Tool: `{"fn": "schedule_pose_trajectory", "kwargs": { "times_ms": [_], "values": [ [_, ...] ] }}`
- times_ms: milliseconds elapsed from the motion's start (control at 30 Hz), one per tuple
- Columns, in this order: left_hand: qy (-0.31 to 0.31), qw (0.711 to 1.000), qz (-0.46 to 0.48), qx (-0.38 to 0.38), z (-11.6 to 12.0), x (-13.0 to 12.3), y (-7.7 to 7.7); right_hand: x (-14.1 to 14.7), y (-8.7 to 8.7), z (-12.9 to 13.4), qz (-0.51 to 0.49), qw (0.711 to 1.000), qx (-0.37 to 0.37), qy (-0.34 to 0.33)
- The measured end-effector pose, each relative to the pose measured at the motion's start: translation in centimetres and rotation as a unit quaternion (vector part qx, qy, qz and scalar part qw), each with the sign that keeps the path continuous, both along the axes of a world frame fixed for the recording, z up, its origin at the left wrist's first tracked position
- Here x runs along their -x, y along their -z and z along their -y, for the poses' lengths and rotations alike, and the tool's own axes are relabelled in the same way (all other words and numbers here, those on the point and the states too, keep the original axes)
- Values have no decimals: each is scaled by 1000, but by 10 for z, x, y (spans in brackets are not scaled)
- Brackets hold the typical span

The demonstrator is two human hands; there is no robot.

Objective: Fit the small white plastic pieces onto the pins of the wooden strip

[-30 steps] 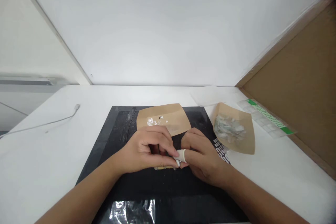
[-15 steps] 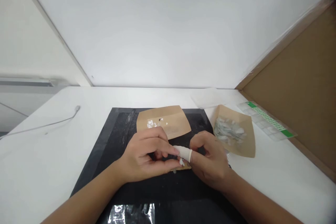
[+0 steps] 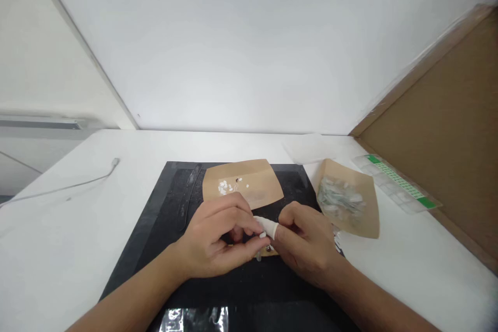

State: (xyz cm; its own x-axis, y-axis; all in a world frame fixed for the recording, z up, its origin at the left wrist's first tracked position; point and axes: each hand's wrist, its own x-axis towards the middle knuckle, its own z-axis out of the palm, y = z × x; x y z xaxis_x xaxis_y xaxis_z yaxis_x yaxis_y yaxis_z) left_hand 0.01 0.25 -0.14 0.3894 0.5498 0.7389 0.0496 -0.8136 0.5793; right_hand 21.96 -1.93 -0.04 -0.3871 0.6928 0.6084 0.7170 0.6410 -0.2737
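My left hand (image 3: 223,233) pinches a small white oval flake (image 3: 263,235) between thumb and finger. Close against it, my right hand (image 3: 307,241) is closed, a white finger cot (image 3: 268,227) covering the digit that points at the flake. Beneath the fingertips shows a small yellowish-tan piece (image 3: 268,252) with a dark and shiny spot; its far part is hidden by my right hand, whose grip on it is unclear. A short clear bit (image 3: 259,256) juts out beside it. Both hands are over a black mat (image 3: 218,290).
Behind my hands lies a brown paper sheet (image 3: 260,179) with several white flakes (image 3: 223,187). Another brown sheet (image 3: 369,218) at right carries a pile of translucent pieces (image 3: 342,198). Farther right are a clear compartment case (image 3: 400,184) and a cardboard wall (image 3: 436,98). A cable (image 3: 81,182) lies left.
My left thumb and finger have closed together on a white flake. The finger cot has shifted slightly left, and the tan piece sits a little lower in view.
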Motion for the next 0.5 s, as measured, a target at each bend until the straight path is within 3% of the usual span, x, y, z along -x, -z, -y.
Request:
{"fn": "schedule_pose_trajectory", "kwargs": {
  "times_ms": [333, 500],
  "values": [
    [-17, 999, -45, -26, -2, 1, 1, -1, 5, -4, 60, 993, -88, -41],
    [-66, 983, -138, -101, -2, 4, 2, 0, 9, -9, 61, 991, -103, -60]
  ]
}}
